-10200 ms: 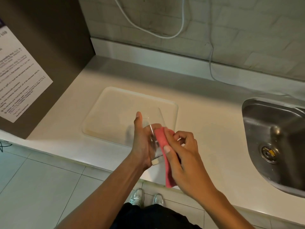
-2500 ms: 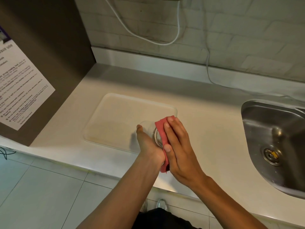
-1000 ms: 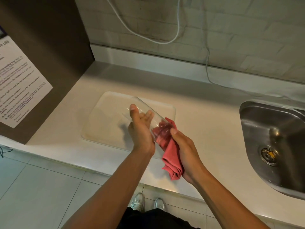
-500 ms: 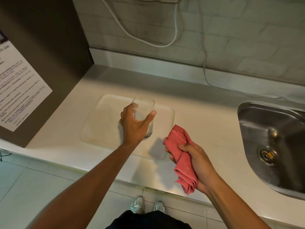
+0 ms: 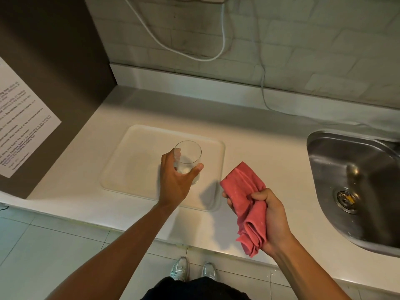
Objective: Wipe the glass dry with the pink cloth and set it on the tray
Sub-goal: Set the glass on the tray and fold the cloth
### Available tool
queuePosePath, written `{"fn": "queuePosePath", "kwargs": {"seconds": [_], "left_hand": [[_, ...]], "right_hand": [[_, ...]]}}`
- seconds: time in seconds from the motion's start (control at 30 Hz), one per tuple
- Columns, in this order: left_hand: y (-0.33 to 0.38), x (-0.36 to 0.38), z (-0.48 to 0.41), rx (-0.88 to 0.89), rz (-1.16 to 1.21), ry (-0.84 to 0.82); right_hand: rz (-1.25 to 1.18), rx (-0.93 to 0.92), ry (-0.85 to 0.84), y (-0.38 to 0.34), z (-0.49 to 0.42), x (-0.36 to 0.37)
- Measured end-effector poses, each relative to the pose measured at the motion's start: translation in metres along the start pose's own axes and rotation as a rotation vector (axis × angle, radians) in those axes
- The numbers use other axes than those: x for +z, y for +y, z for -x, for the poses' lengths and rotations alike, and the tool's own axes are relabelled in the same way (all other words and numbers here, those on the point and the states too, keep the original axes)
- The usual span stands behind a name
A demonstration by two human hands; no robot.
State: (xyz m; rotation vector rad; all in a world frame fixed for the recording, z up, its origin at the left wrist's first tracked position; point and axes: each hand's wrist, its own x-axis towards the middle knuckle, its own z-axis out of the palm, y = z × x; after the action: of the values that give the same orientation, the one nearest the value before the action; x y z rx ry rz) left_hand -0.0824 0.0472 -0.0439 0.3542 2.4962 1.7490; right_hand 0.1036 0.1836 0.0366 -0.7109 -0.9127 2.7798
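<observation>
A clear drinking glass [image 5: 187, 154] stands upright, mouth up, on the right half of the white tray [image 5: 138, 148]. My left hand [image 5: 175, 178] wraps its lower part from the near side, thumb on the right and fingers on the left. To the right of the tray, above the counter's front edge, my right hand [image 5: 269, 217] is closed around the bunched pink cloth [image 5: 246, 202], whose ends hang below my fist. The cloth is apart from the glass.
The tray lies on a white counter [image 5: 259, 148]. A steel sink [image 5: 355, 182] is set in at the right. A dark panel with a printed notice [image 5: 23, 131] bounds the left side. White cables [image 5: 223, 46] hang on the tiled back wall.
The glass went from tilted with the cloth inside it to upright on the tray. My right hand pulled the cloth out and drew it away to the right.
</observation>
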Motion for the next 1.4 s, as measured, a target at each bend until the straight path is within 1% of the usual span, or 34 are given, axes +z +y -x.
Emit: {"fn": "queuePosePath", "kwargs": {"seconds": [0.1,0.17,0.2,0.27,0.3,0.33,0.37,0.4,0.43,0.47,0.53,0.57,0.6,0.67,0.73,0.77,0.83,0.9,0.97,1.03,1.1,1.17,1.23,1.27,1.33,1.4], "left_hand": [[-0.003,-0.003,-0.007,-0.022,-0.017,-0.059],[-0.003,-0.006,-0.008,-0.055,-0.041,-0.115],[0.0,-0.008,-0.004,-0.071,-0.058,-0.111],[0.011,-0.017,0.011,-0.082,-0.053,-0.005],[0.02,-0.023,0.022,-0.049,-0.016,0.06],[0.029,-0.028,0.035,0.013,0.03,0.092],[0.038,-0.033,0.048,0.1,0.061,0.076],[0.047,-0.037,0.06,0.191,0.068,0.016],[0.056,-0.039,0.071,0.249,0.061,-0.085],[0.065,-0.039,0.079,0.253,0.055,-0.212],[0.08,-0.034,0.087,0.115,0.051,-0.449],[0.084,-0.031,0.088,0.026,0.094,-0.523],[0.087,-0.029,0.088,-0.041,0.149,-0.559],[0.092,-0.026,0.084,-0.069,0.206,-0.55],[0.095,-0.026,0.081,-0.042,0.255,-0.517],[0.096,-0.027,0.079,-0.036,0.259,-0.511],[0.097,-0.027,0.075,-0.026,0.227,-0.517],[0.096,-0.025,0.072,-0.011,0.186,-0.519],[0.095,-0.024,0.071,0.023,0.168,-0.525],[0.096,-0.023,0.073,0.074,0.131,-0.543],[0.095,-0.024,0.074,0.075,0.093,-0.586],[0.094,-0.026,0.073,0.039,0.059,-0.678],[0.097,-0.03,0.07,0.064,-0.049,-0.78],[0.1,-0.032,0.068,0.096,-0.13,-0.837],[0.104,-0.034,0.064,0.14,-0.269,-0.968],[0.104,-0.032,0.061,0.138,-0.349,-1.095]], "right_hand": [[0.006,0.007,0.034,0.002,0.0,0.001],[0.035,0.029,0.103,0.004,0.0,0.002],[0.056,0.041,0.154,0.004,0.001,0.003],[0.043,0.04,0.212,0.003,0.004,0.005],[0.017,0.026,0.21,0.002,0.005,0.006],[-0.006,0.016,0.202,0.002,0.006,0.005],[-0.024,0.012,0.19,0.002,0.007,0.005],[-0.037,0.015,0.178,0.002,0.008,0.006],[-0.046,0.024,0.159,0.003,0.008,0.006],[-0.049,0.036,0.139,0.004,0.009,0.008],[-0.043,0.048,0.095,0.006,0.009,0.01],[-0.039,0.049,0.069,0.008,0.009,0.011],[-0.032,0.051,0.049,0.009,0.01,0.012],[0.0,0.049,0.037,0.011,0.01,0.011],[0.101,0.011,0.065,0.011,0.011,0.009],[0.203,-0.044,0.076,0.009,0.012,0.007],[0.493,-0.193,0.051,0.001,0.014,0.005],[0.761,-0.301,0.037,-0.007,0.018,0.005],[0.909,-0.363,0.075,-0.013,0.019,0.004],[0.986,-0.391,0.102,-0.017,0.02,0.004],[1.079,-0.372,0.093,-0.022,0.023,0.0],[1.225,-0.31,0.06,-0.028,0.028,-0.008],[1.36,-0.234,0.012,-0.033,0.034,-0.017],[1.384,-0.183,-0.021,-0.037,0.036,-0.02],[1.33,-0.04,-0.108,-0.042,0.04,-0.022],[1.302,0.068,-0.173,-0.048,0.041,-0.024]]}}
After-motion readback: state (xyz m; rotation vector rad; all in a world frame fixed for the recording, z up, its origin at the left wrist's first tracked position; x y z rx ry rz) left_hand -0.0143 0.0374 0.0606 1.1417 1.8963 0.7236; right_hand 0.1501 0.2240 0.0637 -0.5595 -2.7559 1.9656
